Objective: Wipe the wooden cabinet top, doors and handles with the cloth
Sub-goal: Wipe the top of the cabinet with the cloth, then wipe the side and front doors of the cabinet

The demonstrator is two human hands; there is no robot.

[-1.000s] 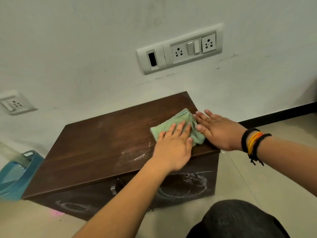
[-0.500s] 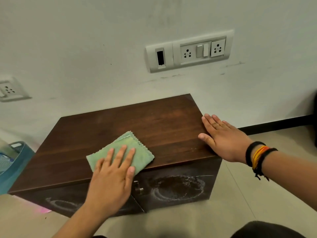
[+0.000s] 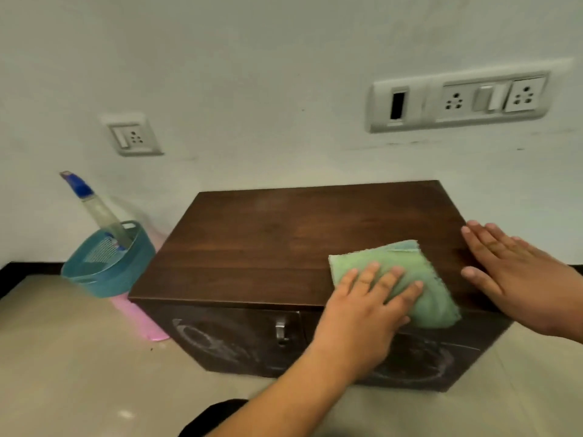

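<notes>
Green cloth lies lower right on the cabinet top, long axis slanting toward the front edge, overhanging it. Left hand presses flat, fingers spread, gripping nothing; right hand flat beside it.

The left hand covers the near half of the cloth and part of the cabinet front edge; its forearm hides some of the right door. The right hand is cut at the wrist by the picture's edge. Chalky marks on the doors are too smeared to read. The bottle label is blurred, its base sunk in the basket. A pink thing lies partly behind the cabinet.
</notes>
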